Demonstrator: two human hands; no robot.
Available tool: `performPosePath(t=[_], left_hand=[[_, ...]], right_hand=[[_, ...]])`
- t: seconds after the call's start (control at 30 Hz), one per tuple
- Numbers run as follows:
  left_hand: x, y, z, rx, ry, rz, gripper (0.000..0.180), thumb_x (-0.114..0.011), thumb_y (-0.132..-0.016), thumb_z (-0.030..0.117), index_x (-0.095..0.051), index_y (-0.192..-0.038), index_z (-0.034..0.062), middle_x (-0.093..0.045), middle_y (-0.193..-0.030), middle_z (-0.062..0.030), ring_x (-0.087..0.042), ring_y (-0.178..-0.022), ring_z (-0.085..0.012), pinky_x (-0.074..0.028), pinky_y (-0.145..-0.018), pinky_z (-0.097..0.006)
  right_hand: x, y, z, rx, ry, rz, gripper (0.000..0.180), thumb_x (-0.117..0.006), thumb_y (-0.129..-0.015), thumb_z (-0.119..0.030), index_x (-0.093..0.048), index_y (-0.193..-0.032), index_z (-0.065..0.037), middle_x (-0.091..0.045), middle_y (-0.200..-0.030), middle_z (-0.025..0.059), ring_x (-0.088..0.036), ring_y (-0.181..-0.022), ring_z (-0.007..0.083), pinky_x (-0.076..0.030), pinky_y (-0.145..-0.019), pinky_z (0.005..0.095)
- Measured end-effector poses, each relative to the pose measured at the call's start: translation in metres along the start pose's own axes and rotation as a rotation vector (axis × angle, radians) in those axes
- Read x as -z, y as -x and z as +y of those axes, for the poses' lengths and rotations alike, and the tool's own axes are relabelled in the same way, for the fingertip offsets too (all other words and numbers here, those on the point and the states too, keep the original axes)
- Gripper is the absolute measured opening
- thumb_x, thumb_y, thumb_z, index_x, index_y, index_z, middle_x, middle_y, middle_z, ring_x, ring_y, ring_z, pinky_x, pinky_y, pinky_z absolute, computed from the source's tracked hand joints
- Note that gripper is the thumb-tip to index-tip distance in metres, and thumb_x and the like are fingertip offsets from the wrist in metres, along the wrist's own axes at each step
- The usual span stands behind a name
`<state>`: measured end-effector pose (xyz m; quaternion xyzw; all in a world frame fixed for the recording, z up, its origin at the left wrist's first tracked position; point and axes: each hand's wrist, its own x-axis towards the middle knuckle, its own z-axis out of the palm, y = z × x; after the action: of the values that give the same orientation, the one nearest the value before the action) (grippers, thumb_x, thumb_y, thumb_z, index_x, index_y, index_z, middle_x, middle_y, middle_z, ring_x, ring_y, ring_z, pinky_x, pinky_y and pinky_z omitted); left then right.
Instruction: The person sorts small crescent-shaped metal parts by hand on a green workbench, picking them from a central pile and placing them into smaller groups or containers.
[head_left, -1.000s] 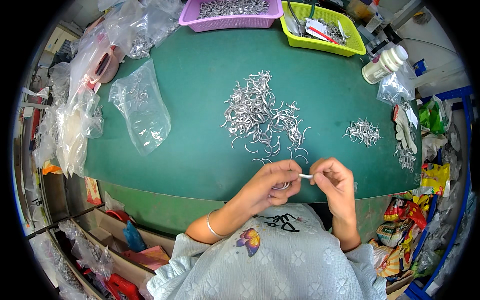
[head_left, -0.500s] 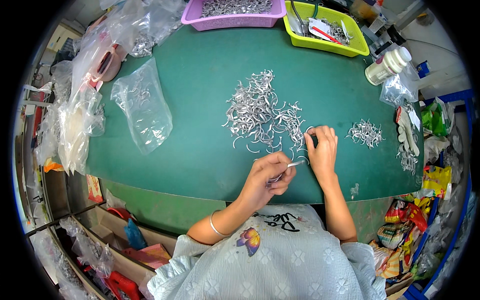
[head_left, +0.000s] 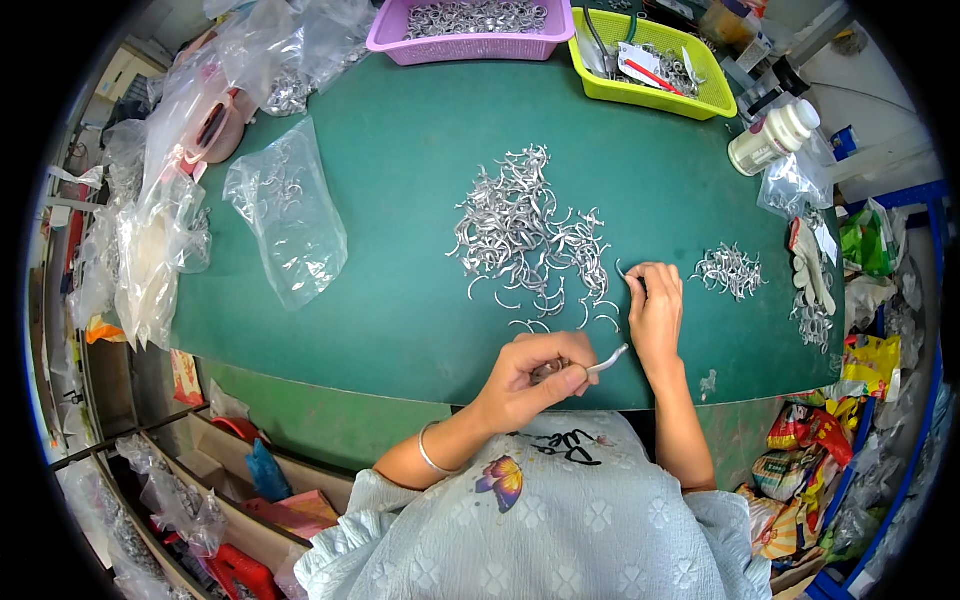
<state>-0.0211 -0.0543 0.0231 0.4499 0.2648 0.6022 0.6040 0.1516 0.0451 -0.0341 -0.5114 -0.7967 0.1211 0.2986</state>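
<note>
My left hand (head_left: pixel 535 380) is closed near the table's front edge, thumb and fingers pinching a curved silver metal piece (head_left: pixel 610 360) whose end sticks out to the right. More silver shows inside its curled fingers, partly hidden. To the right, my right hand (head_left: pixel 656 308) pinches another small curved metal piece (head_left: pixel 620 268) at its fingertips. Beyond both hands lies a large loose pile of curved silver metal pieces (head_left: pixel 515 220), with several strays at its near edge. A smaller pile of the same pieces (head_left: pixel 730 271) sits right of my right hand.
The green tabletop (head_left: pixel 400 150) carries a clear plastic bag (head_left: pixel 290 230) at left. A purple basket (head_left: pixel 470 50) and a yellow-green basket (head_left: pixel 650 97) with pliers stand at the back. A white bottle (head_left: pixel 770 140) and a glove (head_left: pixel 810 268) are at right.
My right hand has drawn slightly right and nearer, away from the pile, with a curved piece at its fingertips. My left hand has lowered a little, and its piece sticks out farther.
</note>
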Motion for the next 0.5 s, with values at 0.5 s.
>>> performPosePath(t=[0.5], left_hand=[[0.001,0.000,0.004,-0.043,-0.027,-0.038,0.008,-0.051,-0.084,0.003,-0.057,-0.083,-0.0022,-0.057,-0.075,-0.0068,-0.047,-0.056,-0.0067,-0.033,-0.046,-0.019]], right_hand=[[0.033,0.003,-0.014,-0.823,-1.815,-0.299,0.019,-0.055,-0.085,-0.006,-0.055,-0.103,0.002,-0.052,-0.082,0.0061,-0.043,-0.066,0.0113,-0.037,-0.058,0.0218]])
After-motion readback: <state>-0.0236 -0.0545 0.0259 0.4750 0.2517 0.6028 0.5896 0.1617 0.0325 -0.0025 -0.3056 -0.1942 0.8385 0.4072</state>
